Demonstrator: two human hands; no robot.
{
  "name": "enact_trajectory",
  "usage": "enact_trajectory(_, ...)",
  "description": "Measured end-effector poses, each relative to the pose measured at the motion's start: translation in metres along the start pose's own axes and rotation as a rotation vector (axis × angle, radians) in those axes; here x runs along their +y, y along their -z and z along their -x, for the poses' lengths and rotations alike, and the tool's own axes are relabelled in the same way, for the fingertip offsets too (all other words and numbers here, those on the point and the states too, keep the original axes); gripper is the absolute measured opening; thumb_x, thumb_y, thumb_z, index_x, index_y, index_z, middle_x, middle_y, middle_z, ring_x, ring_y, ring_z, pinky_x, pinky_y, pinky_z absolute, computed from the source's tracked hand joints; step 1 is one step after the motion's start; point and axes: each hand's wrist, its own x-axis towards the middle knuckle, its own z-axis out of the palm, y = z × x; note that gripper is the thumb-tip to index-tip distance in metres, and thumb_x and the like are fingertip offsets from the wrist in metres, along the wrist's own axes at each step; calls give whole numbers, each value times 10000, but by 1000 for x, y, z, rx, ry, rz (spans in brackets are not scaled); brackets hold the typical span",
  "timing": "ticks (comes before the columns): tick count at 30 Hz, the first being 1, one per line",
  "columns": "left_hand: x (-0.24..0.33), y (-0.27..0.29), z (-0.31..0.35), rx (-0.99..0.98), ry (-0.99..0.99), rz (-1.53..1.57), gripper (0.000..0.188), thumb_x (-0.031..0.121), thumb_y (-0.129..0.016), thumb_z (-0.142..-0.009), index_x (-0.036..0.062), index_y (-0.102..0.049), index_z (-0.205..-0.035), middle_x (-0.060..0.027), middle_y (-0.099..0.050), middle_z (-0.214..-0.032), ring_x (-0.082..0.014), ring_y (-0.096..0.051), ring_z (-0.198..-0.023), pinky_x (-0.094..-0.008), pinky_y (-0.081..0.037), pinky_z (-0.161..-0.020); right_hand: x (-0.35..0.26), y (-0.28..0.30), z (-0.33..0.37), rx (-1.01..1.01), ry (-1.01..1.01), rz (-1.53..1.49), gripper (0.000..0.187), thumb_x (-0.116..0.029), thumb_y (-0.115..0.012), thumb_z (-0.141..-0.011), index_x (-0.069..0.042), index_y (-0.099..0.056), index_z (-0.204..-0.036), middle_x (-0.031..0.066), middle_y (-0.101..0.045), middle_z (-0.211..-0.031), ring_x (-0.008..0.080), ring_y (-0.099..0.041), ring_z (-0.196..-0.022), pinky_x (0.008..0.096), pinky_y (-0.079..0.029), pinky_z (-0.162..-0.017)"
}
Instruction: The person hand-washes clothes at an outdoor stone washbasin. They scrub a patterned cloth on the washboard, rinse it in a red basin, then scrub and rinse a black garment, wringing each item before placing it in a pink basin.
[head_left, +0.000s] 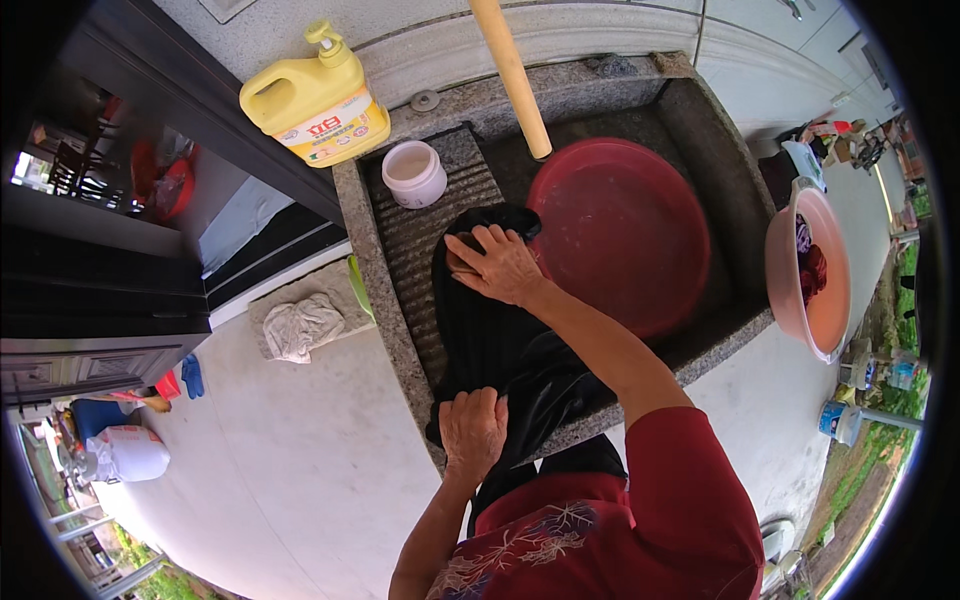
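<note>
A wet black garment [480,335] is spread over the ribbed washboard [405,235] on the left side of the stone sink, its near end hanging over the front edge. My left hand [473,430] is closed on the cloth near that edge. Farther up, my right hand [497,265] presses down on the garment, fingers curled over a small brown thing [461,252]. Mostly hidden under the fingers, it could be a brush or a bar of soap. Right of the garment stands a red basin [620,235] holding cloudy water.
The stone sink [400,335] has a white tub [414,174] on its washboard and a yellow pump jug [315,100] at its far left corner. A wooden pole [510,75] slants in from above. A pink basin [808,270] with clothes stands right; a rag [302,327] lies left.
</note>
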Motion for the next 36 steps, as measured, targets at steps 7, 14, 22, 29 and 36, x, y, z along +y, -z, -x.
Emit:
enact_trajectory(7, -20, -4, 4, 127, 81, -67, 88, 143, -623, -847, 86, -564, -880, -65, -548, -797, -251, -524, -754, -373, -375, -656, -14, 40, 38, 17, 8, -542, 543, -361, -693, -794, -233, -540, -1299, 100, -513, -990, 304, -531, -903, 405, -479, -756)
enact_trajectory(14, -12, -12, -11, 19, 10, -57, 88, 123, -634, -830, 89, -565, -873, -61, -541, -732, -253, -524, -698, -389, -370, -639, 0, 26, 45, 75, -27, -109, 623, -391, -680, -785, -229, -465, -1346, 102, -497, -1008, 271, -520, -881, 422, -446, -721)
enact_trajectory(22, -13, 12, -15, -17, 202, 222, 200, 151, -695, -785, 64, -596, -935, -71, -548, -761, -258, -546, -749, -384, -415, -697, 117, -3, 93, 180, -852, -29, 578, -350, -686, -801, -205, -481, -1321, 148, -477, -1118, 344, -502, -1023, 477, -451, -829)
enact_trajectory(29, 13, -16, -101, 220, 107, 50, 292, 188, -728, -769, 40, -573, -968, -83, -534, -887, -273, -506, -889, -417, -413, -780, 185, -22, 175, 22, -1243, -692, 468, -337, -670, -845, -158, -554, -1262, 138, -519, -1233, 251, -540, -1083, 376, -442, -915)
enact_trajectory(36, -1, -64, -102, -40, 34, -253, 166, 183, -644, -835, 58, -537, -813, -89, -552, -799, -270, -541, -805, -394, -378, -702, 17, 38, 47, 5, -58, -608, 616, -296, -723, -786, -123, -495, -1332, 112, -491, -1056, 266, -518, -953, 391, -460, -807)
